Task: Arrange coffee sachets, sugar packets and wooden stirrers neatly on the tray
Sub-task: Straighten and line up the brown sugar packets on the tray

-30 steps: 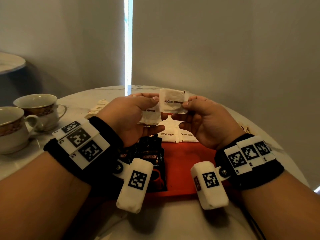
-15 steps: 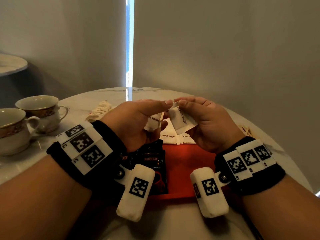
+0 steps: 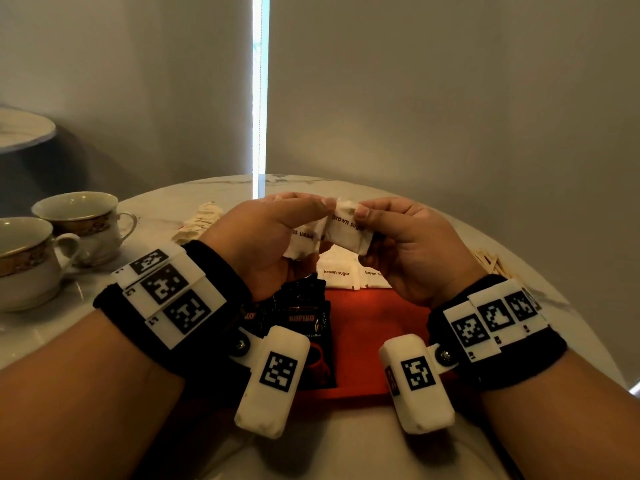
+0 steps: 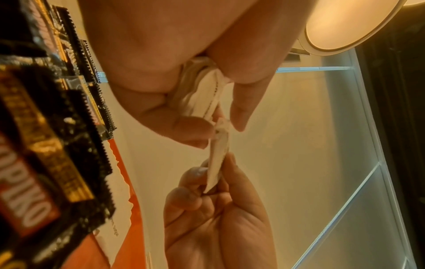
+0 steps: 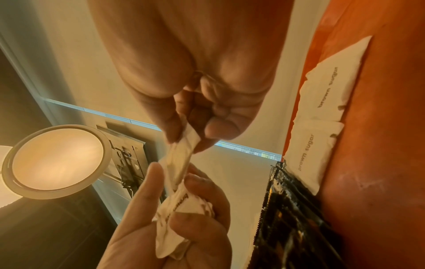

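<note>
Pinch one sugar packet (image 3: 349, 230) in right hand (image 3: 412, 251); left hand (image 3: 263, 244) grips the bunch (image 3: 303, 242), seemingly several; lay beside far packets (image 3: 337, 273) on tray (image 3: 374, 327).

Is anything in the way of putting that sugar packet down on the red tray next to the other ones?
Nothing visible blocks it. The right hand pinches the sugar packet above the tray, whose red middle lies bare beside the two sugar packets already there. The left hand also pinches its corner.

Tray (image 3: 367, 327): red-orange. Sugar packets (image 3: 337, 270): white, brown lettering. Coffee sachets (image 3: 304, 317): black, gold and red print. Cups (image 3: 79, 216): cream, gold-patterned band. Desk (image 3: 173, 209): white marble, grey veining.
</note>
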`<state>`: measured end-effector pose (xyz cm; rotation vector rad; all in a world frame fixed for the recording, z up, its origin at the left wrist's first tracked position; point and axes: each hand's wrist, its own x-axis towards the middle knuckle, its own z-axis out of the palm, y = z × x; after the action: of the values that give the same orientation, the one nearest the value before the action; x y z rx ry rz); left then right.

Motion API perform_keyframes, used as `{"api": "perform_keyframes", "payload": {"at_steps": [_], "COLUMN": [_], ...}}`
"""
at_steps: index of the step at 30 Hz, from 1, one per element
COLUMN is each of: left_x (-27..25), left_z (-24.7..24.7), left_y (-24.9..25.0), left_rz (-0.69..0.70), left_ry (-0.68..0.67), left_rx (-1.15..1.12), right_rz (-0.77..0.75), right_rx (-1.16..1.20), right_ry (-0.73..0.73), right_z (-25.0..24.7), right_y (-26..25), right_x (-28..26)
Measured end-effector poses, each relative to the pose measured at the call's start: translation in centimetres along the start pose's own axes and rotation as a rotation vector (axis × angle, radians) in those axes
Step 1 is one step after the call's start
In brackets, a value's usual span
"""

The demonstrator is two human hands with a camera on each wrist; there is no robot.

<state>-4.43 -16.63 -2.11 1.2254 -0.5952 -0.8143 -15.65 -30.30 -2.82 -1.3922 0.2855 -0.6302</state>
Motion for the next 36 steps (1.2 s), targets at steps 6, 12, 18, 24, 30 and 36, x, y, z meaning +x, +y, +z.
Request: {"api": "perform_keyframes", "payload": {"at_steps": [6,12,18,24,30,36], "left_x": [0.2,0.2,0.3,0.4,0.3,0.2], "left_z": [0.0,0.1,-0.1,-0.4,-0.4,-0.4], "left_y": [0.0,-0.1,0.3,0.6,0.7,0.9], "left_rz": [-0.001,-0.001,0.0,-0.007,-0.008,-0.007], "left_ry": [0.043,0.049,0.104,0.123,0.122,0.104], "left_rx": [-0.049,-0.07,-0.12,-0.132,-0.159,-0.175], "right_rz": [0.017,0.016,0.082,0.353,0.477,0.509], "right_rx": [0.002,0.0,-0.046,-0.225,-0.321,-0.352], "right_ry": [-0.012,0.026,0.206,0.169,0.031,0.017], "right_z": [0.0,-0.3,-2.2,-3.1,-3.3,-3.1], "right_y": [0.2,0.3,1.2,2.5,2.7,2.9], "right_x": [0.2,0.6,2.1,2.3,1.9,1.8]}}
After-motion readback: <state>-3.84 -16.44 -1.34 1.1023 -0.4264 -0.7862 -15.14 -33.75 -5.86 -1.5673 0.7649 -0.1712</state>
